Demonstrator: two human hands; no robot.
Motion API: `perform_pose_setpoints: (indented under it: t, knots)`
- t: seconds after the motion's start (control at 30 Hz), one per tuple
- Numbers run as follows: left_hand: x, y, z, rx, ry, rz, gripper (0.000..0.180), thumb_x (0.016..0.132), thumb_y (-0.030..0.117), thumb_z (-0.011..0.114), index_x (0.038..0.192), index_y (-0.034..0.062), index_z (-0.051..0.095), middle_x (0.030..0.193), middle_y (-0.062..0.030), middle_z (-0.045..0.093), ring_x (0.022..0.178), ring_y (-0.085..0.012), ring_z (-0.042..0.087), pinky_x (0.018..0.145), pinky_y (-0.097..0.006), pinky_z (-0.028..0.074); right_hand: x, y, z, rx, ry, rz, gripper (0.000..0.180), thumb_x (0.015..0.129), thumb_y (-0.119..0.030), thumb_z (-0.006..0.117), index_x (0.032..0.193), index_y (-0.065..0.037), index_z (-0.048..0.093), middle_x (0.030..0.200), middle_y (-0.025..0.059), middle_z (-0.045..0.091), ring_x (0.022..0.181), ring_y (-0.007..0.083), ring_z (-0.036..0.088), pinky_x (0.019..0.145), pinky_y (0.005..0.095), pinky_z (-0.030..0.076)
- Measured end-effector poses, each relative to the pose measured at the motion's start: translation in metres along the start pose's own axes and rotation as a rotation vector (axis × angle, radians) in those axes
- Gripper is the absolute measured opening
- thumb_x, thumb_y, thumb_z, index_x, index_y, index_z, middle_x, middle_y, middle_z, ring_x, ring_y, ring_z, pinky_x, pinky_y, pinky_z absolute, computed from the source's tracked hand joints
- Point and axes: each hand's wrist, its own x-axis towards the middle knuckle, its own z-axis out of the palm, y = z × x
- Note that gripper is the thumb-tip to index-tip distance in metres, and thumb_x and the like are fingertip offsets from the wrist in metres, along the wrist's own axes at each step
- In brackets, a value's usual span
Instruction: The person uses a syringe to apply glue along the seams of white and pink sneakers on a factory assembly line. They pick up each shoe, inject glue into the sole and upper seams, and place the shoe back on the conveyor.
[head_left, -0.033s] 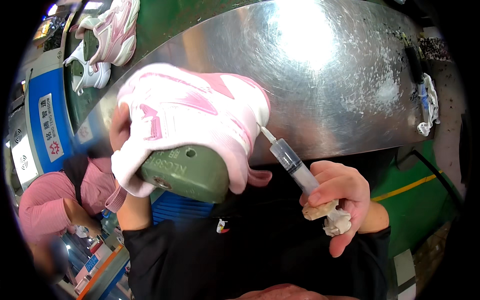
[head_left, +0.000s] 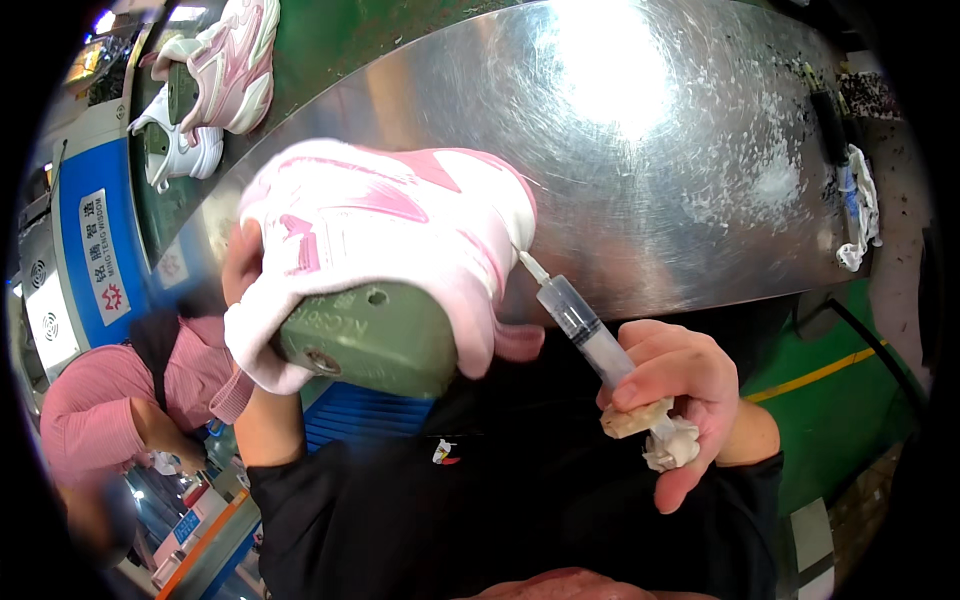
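Nearest the camera, the right hand is closed in a tight grip around a clear syringe, fingers wrapped about its rear end together with a crumpled white rag and a small beige block pinched under the thumb. The syringe slants up and to the left, and its thin tip touches the side of a pink and white shoe at the toe edge.

The left hand holds that shoe from beneath and from its left side, its grip closed around the upper; a thumb or fingertip shows at the shoe's lower right edge. The shoe sits on a dark green shoe last, whose flat top with a round hole faces the camera. Shoe and last are held in the air above the person's black sleeves and just in front of the near edge of the tabletop.

Beyond lies that shiny metal tabletop, scratched and flecked with white residue toward its right side. At the lower left, a person in a pink striped shirt sits. Farther off, at the top left, 2 more shoes on green lasts rest on a green surface.
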Motion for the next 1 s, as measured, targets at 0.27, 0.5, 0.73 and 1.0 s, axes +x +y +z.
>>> perform_pose_setpoints:
  t: [0.27,0.5,0.73,1.0]
  knots:
    - [-0.033,-0.019,-0.043,0.335,0.145,0.001,0.047,0.085,0.02,0.055,0.126,0.0003,0.043,0.126,-0.0146,0.05,0.113,-0.0276,0.052,0.095,-0.042,0.044,0.013,0.002,0.009,-0.095,-0.053,0.036,0.063,0.058,-0.037,0.083,0.104,-0.001,0.061,0.091,0.0054,0.066,0.064,0.02,0.05,0.059,0.0294,0.04]
    - [-0.094,-0.064,-0.07,0.04,0.074,-0.057,0.064,0.084,0.019,0.061,0.136,-0.0017,0.03,0.129,-0.0167,0.046,0.115,-0.0303,0.051,0.093,-0.046,0.046,0.012,0.005,0.02,-0.11,-0.033,0.041,0.062,0.057,-0.03,0.084,0.106,0.0,0.06,0.092,0.0057,0.066,0.065,0.02,0.049,0.059,0.0293,0.04]
    - [-0.096,-0.093,-0.024,-0.144,-0.046,-0.127,0.078,0.074,0.019,0.072,0.135,-0.0014,0.028,0.12,-0.0167,0.052,0.108,-0.0296,0.056,0.093,-0.045,0.046,0.016,-0.004,0.027,-0.132,-0.059,0.094,0.063,0.056,-0.03,0.085,0.106,-0.002,0.06,0.092,0.0054,0.065,0.064,0.0193,0.049,0.058,0.0289,0.04]
    - [-0.092,-0.106,-0.015,-0.336,-0.197,-0.301,0.086,0.072,0.012,0.068,0.141,0.0011,0.019,0.136,-0.0151,0.04,0.126,-0.0295,0.041,0.106,-0.043,0.032,0.024,-0.021,0.039,-0.133,-0.099,0.089,0.064,0.055,-0.031,0.086,0.106,-0.003,0.061,0.093,0.0045,0.065,0.062,0.0187,0.049,0.055,0.028,0.039]
